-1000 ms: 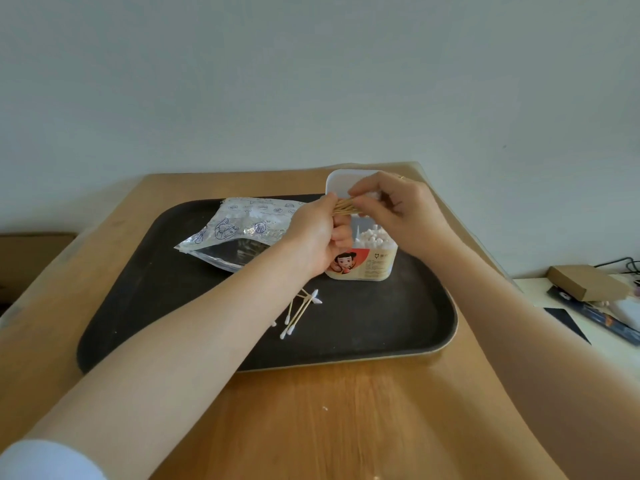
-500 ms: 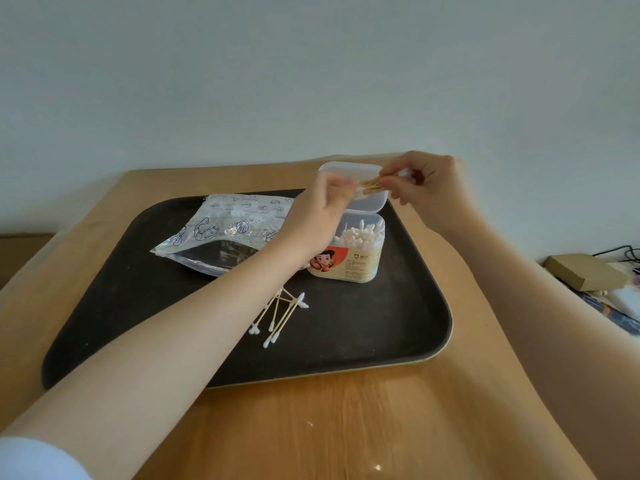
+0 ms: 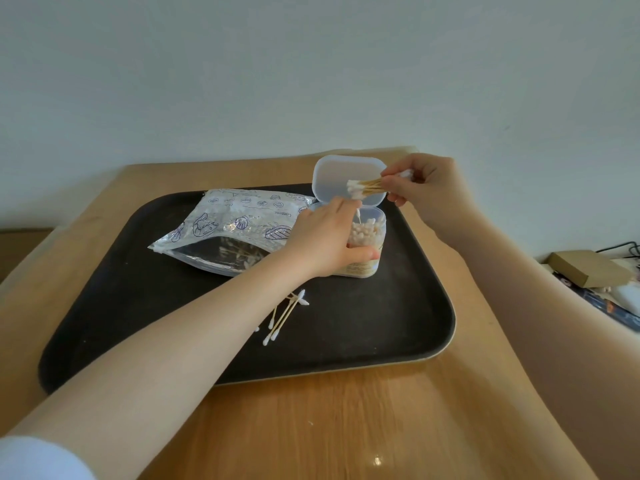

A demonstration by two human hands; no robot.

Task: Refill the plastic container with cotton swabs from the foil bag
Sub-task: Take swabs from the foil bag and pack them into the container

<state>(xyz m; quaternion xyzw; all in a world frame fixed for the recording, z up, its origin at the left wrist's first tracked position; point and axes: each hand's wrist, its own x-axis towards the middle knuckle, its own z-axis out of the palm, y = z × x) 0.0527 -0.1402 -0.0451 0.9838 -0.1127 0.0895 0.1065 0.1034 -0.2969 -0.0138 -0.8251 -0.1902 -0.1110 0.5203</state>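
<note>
The clear plastic container [image 3: 372,233] stands on the black tray [image 3: 398,323], its hinged lid [image 3: 341,174] tipped up behind it and white swab tips filling it. My left hand [image 3: 325,239] grips the container's near side, thumb across the front, with a single swab upright at its fingertips. My right hand [image 3: 427,188] pinches a bundle of cotton swabs [image 3: 367,188] level above the container, tips pointing left. The silver foil bag [image 3: 239,226] lies open on the tray to the left, with swabs inside. Several loose swabs [image 3: 285,315] lie on the tray near my left forearm.
The tray sits on a wooden table [image 3: 346,427] that meets a pale wall at the back. On a lower surface to the right lie a cardboard box [image 3: 588,268] and a dark booklet [image 3: 602,303].
My left hand let go of the bundle and dropped onto the container. My right hand now holds the swabs alone, a little to the right and above the opening.
</note>
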